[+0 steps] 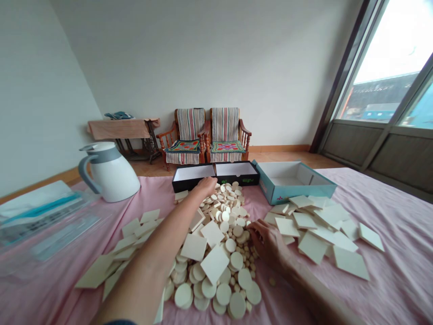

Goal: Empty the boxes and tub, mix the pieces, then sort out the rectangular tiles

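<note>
A large heap of cream round discs in mixed sizes lies on a pink cloth, with cream square tiles lying on top of it. My left hand reaches over the heap's far end, close to a black box with a white inside. My right hand rests curled against the heap's right side, its fingers among the small discs. More square tiles lie spread on both sides: one group to my right, another beneath my left forearm. The fingers of both hands are partly hidden.
An open teal box stands beyond the right tiles, beside the black box. A white jug with a grey handle stands at the left, near clear plastic packets. Two wooden armchairs stand against the far wall.
</note>
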Demonstrator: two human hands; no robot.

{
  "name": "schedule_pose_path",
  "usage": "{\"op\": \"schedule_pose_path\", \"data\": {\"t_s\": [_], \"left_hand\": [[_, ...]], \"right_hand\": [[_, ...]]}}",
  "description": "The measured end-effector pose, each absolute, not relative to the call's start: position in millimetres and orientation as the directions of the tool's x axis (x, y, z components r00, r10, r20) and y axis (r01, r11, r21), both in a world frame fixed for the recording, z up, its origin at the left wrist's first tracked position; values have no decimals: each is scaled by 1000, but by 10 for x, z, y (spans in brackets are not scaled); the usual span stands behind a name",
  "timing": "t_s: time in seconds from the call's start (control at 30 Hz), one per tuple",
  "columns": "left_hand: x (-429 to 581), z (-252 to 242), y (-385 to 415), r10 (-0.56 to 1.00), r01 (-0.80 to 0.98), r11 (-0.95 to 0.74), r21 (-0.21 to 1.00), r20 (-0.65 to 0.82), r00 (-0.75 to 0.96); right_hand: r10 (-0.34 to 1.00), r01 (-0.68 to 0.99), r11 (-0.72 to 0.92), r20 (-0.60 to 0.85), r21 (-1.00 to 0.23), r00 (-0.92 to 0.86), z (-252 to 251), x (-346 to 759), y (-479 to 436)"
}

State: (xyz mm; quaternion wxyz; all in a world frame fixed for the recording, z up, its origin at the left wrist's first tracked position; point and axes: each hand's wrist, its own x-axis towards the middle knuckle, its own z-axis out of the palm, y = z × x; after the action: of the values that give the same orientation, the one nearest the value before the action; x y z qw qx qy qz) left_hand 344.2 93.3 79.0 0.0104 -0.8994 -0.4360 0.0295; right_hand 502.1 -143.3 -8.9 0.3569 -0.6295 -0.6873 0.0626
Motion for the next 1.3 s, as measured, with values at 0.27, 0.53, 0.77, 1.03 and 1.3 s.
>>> {"op": "schedule_pose_path", "data": {"t_s": [0.27,0.53,0.77,1.03,1.3], "left_hand": [[3022,914,403,597,590,-802,92,124,793],[2432,853,-342,350,285,-928,239,304,886],[2183,679,-703,497,370,-864,342,457,737],[2249,643,-1286,230,166,-963,211,334,914],[2344,447,-1324,246,232,-969,83,285,926]], "right_hand": [[904,837,194,424,-511,49,-30,4996,-1460],[880,817,187,463,-545,107,-40,4988,-1453],[834,794,304,550,-526,44,199,4674,-1434],[823,807,481,494,-343,-281,499,4218,-1104],[809,802,497,510,-331,-291,400,4153,-1042]]}}
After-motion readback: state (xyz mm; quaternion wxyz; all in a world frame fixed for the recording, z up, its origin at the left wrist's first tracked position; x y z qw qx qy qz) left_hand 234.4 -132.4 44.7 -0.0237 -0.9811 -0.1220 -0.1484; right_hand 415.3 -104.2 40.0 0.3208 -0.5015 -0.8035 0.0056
